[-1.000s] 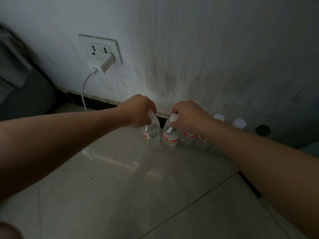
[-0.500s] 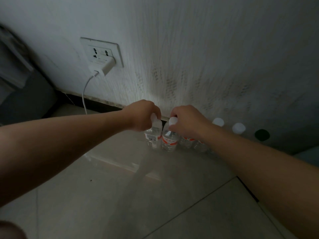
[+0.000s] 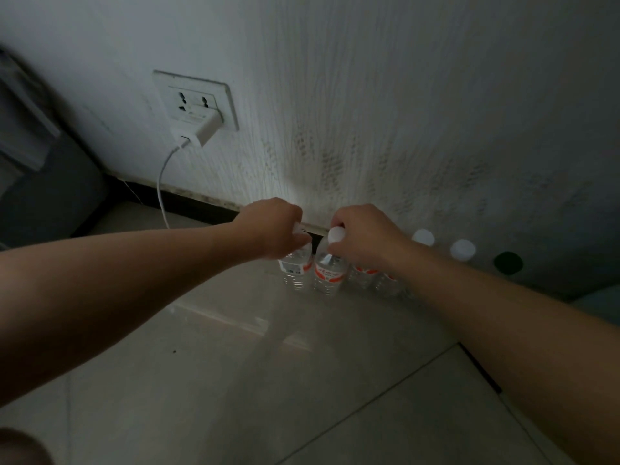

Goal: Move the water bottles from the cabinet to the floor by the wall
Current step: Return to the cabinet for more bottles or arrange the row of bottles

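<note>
Two bottles stand upright by the wall point(image 3: 369, 95), directly beneath our hands: left hand point(image 3: 273, 231) grips the left bottle point(image 3: 297, 268), right hand point(image 3: 364, 234) the right bottle point(image 3: 328, 270), each by its cap.

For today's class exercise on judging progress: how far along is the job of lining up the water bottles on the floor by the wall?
Done: a row of bottles already stands on the floor against the wall. In hand: the left hand and right hand each grip the top of a bottle, the left bottle and the right bottle, both at the row's left end. Left: letting go. The cabinet is out of view, so any remaining bottles cannot be told.
</note>
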The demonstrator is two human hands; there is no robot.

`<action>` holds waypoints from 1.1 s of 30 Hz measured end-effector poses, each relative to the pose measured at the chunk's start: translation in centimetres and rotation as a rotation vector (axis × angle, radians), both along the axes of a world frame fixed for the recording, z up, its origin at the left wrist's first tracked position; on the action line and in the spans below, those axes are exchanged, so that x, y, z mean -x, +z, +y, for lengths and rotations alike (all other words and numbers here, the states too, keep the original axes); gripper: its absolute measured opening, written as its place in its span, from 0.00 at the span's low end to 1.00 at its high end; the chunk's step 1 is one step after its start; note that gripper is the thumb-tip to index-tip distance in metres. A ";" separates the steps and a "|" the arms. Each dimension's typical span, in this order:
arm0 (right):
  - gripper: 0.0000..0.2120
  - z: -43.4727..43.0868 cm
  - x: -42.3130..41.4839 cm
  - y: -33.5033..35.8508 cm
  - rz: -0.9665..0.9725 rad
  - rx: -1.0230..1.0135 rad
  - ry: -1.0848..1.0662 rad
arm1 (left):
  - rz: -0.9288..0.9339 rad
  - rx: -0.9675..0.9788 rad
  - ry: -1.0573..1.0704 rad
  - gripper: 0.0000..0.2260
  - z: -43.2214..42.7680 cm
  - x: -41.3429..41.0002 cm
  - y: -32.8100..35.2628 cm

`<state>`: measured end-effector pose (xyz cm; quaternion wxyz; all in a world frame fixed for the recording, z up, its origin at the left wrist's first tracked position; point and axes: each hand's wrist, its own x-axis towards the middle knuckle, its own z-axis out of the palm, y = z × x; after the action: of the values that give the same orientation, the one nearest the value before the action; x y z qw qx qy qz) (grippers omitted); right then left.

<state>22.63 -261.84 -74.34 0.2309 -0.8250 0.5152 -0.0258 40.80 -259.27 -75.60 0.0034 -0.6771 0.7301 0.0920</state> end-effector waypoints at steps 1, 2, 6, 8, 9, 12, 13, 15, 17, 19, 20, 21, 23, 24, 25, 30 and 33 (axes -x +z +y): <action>0.08 0.0 0.0 0.0 0.006 0.003 0.002 | 0.011 0.008 0.004 0.16 0.0 0.0 0.0; 0.07 0.0 0.0 -0.1 0.010 0.009 0.006 | 0.024 0.012 0.010 0.15 0.0 0.0 0.0; 0.04 0.0 -0.1 -0.2 0.014 0.023 0.009 | 0.066 0.015 0.033 0.13 -0.2 0.1 0.0; 0.03 -0.1 -0.2 -0.2 0.022 0.018 0.001 | 0.080 0.007 0.038 0.12 -0.3 0.1 -0.1; 0.04 -0.1 -0.2 -0.2 0.025 0.014 0.000 | 0.086 0.001 0.039 0.12 -0.4 0.1 -0.1; 0.06 -0.2 -0.2 -0.2 0.025 0.005 0.010 | 0.106 -0.007 0.036 0.10 -0.6 -0.2 0.0; 0.06 -0.2 -0.2 -0.2 0.024 0.005 0.011 | 0.109 -0.009 0.032 0.10 -0.6 -0.2 0.0; 0.06 -0.3 -0.2 -0.3 0.026 0.023 0.026 | 0.100 -0.006 0.020 0.10 -0.6 -0.4 0.2; 0.07 -0.4 -0.3 -0.3 0.032 0.046 0.043 | 0.092 -0.006 0.012 0.12 -0.5 -0.6 0.4; 0.07 -0.5 -0.3 -0.3 0.028 0.055 0.045 | 0.093 -0.013 -0.004 0.14 -0.6 -0.8 0.5; 0.07 -0.5 -0.3 -0.3 0.029 0.062 0.049 | 0.098 -0.016 -0.012 0.15 -0.6 -0.8 0.5; 0.07 -0.5 -0.3 -0.2 0.032 0.069 0.054 | 0.105 -0.019 -0.018 0.15 -0.7 -0.9 0.5; 0.07 -0.6 -0.3 -0.1 0.041 0.080 0.064 | 0.119 -0.019 -0.027 0.16 -0.9 -1.0 0.6; 0.07 -0.6 -0.4 0.0 0.044 0.083 0.067 | 0.124 -0.018 -0.031 0.15 -1.0 -1.0 0.6; 0.07 -0.7 -0.4 0.0 0.044 0.087 0.068 | 0.129 -0.015 -0.036 0.15 -1.2 -1.0 0.7; 0.08 -1.2 -0.4 0.0 0.031 0.113 0.045 | 0.149 -0.004 -0.065 0.16 -1.6 -0.5 0.8; 0.07 -1.6 -0.5 -0.1 0.020 0.144 0.030 | 0.152 0.001 -0.078 0.17 -1.8 -0.2 0.8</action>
<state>23.12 -263.43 -74.40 0.1659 -0.8475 0.5017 -0.0510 40.99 -261.08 -74.75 -0.0486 -0.6393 0.7541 0.1426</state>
